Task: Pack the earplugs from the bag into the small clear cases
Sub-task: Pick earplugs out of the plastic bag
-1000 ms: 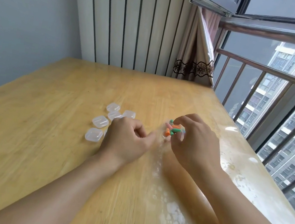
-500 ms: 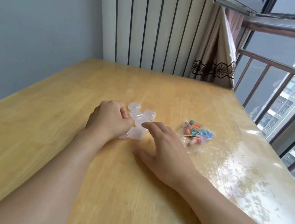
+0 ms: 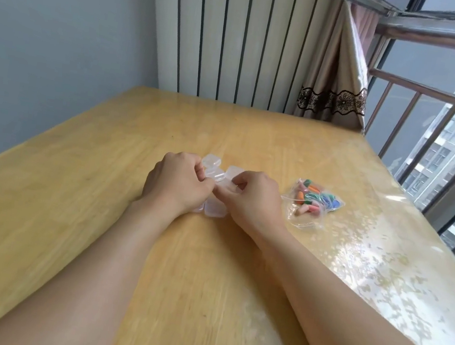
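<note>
Hands meet over the cluster of small clear cases (image 3: 215, 209) near the middle of the wooden table (image 3: 64, 205); left hand (image 3: 177, 183) and right hand (image 3: 252, 197) both curl their fingers over one case (image 3: 215, 175) between them, though whether they pinch it or only touch cannot be told; the bag of earplugs (image 3: 313, 203) lies flat just to the right of the right hand, toward the window-side edge, its long axis slanting across the table, so the right hand is much the nearer for reaching it.
</note>
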Tool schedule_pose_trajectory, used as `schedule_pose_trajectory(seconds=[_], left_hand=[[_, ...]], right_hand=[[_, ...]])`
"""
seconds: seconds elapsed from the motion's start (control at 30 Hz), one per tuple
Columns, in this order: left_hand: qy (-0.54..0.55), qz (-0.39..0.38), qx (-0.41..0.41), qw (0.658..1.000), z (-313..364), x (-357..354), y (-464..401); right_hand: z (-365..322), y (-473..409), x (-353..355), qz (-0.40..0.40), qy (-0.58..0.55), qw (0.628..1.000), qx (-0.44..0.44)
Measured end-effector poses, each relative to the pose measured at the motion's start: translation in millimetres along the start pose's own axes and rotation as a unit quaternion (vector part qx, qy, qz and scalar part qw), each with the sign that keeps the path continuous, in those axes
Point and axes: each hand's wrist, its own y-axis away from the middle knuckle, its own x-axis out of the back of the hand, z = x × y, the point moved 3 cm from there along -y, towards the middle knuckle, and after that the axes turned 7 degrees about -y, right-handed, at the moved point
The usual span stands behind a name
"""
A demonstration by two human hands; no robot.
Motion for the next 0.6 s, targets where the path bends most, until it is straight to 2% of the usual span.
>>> schedule_pose_trajectory(seconds=[0.17,0.37,0.43,0.5,0.57,0.6], left_hand=[[-0.022,0.016,-0.012,1.000,9,-3,7],[-0.007,0.090,-0.047,0.995,12,-2,7],[0.056,0.147,-0.079,0.984,15,4,10],[0.161,0.192,-0.148,0.957,23,14,17],[0.267,0.174,-0.203,0.926,39,20,31],[0.317,0.136,-0.208,0.915,47,21,39]], right_hand=[[-5,4,9,-0.017,-0.027,0.999,-0.003],[-22,18,23,0.040,0.078,0.987,0.131],[-33,25,39,0.070,0.102,0.979,0.160],[-40,34,62,0.107,0.080,0.976,0.172],[-38,40,88,0.107,-0.020,0.984,0.143],[-31,43,98,0.069,-0.100,0.987,0.102]])
